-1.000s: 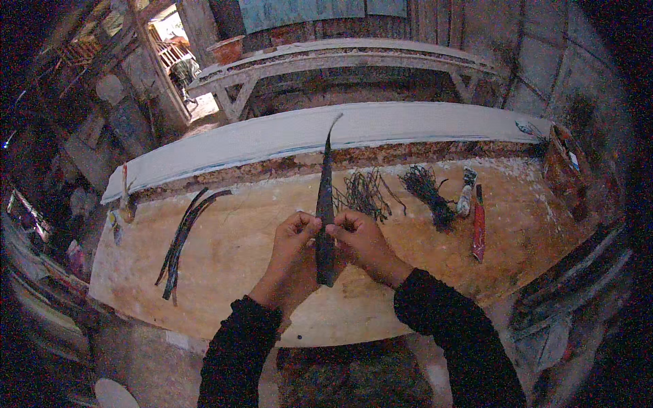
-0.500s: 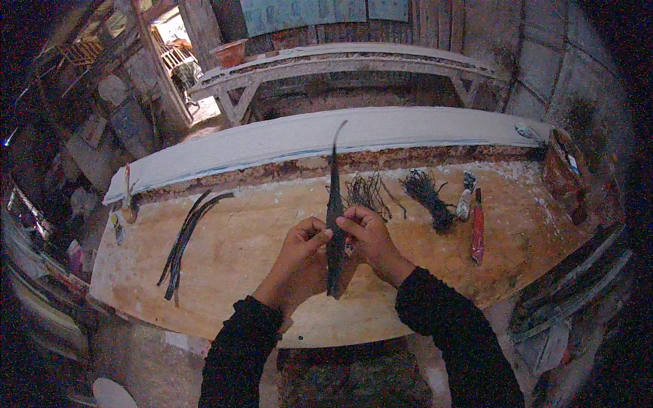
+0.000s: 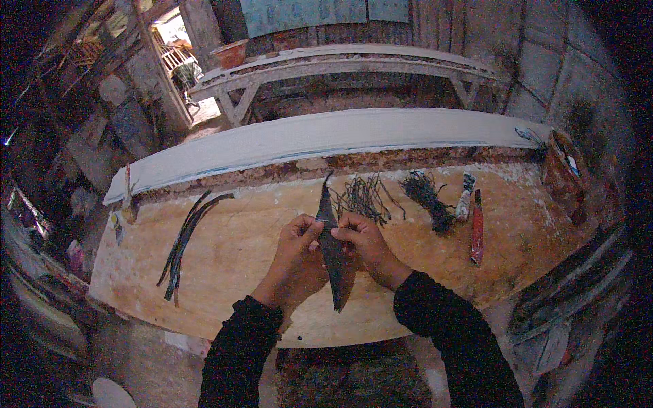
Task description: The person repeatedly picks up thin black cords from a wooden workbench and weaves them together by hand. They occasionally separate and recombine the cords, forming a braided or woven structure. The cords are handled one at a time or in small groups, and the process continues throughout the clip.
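Note:
A dark, flat strip (image 3: 332, 262), tapering toward both ends, is pinched between my two hands above the wooden table. My left hand (image 3: 297, 255) grips its left edge with thumb and fingers. From the other side my right hand (image 3: 367, 245) holds it, the thumb pressed on its face. The thin upper tip curls slightly, and the lower end points down toward me. Just beyond my right hand lies a loose bundle of thin dark cords (image 3: 369, 196) on the tabletop.
Several long dark strips (image 3: 185, 238) lie on the table (image 3: 238, 279) at left. To the right are a tied bundle of dark cords (image 3: 430, 200), a whitish wrapped piece (image 3: 465, 198) and a red-handled tool (image 3: 477, 231). A long white slab (image 3: 326, 132) runs behind; a container (image 3: 566, 163) stands far right.
The strip has shifted downward toward me in my hands and turned more of its broad face up. Its tip no longer reaches over the white slab. My hands have barely moved.

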`<state>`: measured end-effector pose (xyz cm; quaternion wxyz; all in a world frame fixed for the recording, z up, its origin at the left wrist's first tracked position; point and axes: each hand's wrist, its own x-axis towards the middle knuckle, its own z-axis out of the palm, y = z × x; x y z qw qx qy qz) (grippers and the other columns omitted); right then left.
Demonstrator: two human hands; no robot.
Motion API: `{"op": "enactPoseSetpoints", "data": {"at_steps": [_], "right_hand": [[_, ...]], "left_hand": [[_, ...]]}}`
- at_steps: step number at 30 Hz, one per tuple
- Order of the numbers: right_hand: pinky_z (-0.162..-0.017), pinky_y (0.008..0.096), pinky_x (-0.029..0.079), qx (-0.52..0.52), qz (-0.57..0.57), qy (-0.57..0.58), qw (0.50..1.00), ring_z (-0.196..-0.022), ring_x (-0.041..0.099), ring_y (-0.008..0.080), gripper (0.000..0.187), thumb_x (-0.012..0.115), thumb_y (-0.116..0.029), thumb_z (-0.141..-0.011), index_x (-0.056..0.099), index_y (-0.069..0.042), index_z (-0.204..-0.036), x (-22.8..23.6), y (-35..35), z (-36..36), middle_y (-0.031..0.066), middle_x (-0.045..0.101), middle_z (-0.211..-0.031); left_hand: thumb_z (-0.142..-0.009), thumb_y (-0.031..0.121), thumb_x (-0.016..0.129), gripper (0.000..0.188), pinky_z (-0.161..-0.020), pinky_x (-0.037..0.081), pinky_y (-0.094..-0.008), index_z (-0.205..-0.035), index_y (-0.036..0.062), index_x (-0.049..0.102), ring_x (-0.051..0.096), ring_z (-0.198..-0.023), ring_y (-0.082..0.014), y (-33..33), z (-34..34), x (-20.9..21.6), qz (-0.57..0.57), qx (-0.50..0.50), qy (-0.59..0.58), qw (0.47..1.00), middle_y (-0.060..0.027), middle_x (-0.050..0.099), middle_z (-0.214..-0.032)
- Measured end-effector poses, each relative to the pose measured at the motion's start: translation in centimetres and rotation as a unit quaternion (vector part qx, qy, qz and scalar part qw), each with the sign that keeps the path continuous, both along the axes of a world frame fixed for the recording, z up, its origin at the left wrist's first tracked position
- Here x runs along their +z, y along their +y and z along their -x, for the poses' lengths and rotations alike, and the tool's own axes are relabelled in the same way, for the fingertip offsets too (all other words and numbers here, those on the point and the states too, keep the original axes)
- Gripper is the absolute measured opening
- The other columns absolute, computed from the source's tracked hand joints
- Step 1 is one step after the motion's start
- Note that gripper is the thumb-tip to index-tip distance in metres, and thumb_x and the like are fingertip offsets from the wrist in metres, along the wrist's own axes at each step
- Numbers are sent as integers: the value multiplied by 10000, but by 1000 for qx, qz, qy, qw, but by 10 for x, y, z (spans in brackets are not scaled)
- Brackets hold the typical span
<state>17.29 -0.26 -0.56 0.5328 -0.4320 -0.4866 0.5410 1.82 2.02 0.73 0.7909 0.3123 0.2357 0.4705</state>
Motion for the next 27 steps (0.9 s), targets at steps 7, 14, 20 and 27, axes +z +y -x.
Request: {"op": "enactPoseSetpoints", "data": {"at_steps": [7,14,20,27], "right_hand": [[-540,217,402,-33,12,16,999,-619,512,38,137,636,-185,-894,571,-102,-806,13,-5,4,-50,560,-712],[-577,217,417,5,-35,-41,999,-644,500,22,163,604,-175,-915,575,-82,-785,8,-11,5,-52,570,-731],[-544,206,392,-44,18,-47,998,-622,494,37,183,596,-195,-914,565,-77,-777,18,-13,9,-35,542,-699],[-521,198,388,-87,4,-15,996,-610,493,39,153,620,-232,-907,573,-99,-846,15,-6,-1,-35,522,-688]], "left_hand": [[-897,67,619,87,-688,543,-346,-870,31,545,623,-723,-175,-1,6,-1,-53,-52,5,997,-73,628,-806],[-910,68,596,95,-675,542,-338,-839,39,541,617,-716,-167,-9,0,23,-16,-5,60,998,-56,611,-784],[-922,92,584,110,-642,541,-375,-839,75,513,605,-679,-171,13,10,-10,-5,7,49,999,-45,594,-764],[-909,80,601,124,-627,545,-405,-830,84,506,625,-714,-215,-9,6,29,61,-29,-1,998,-70,598,-796]]}}
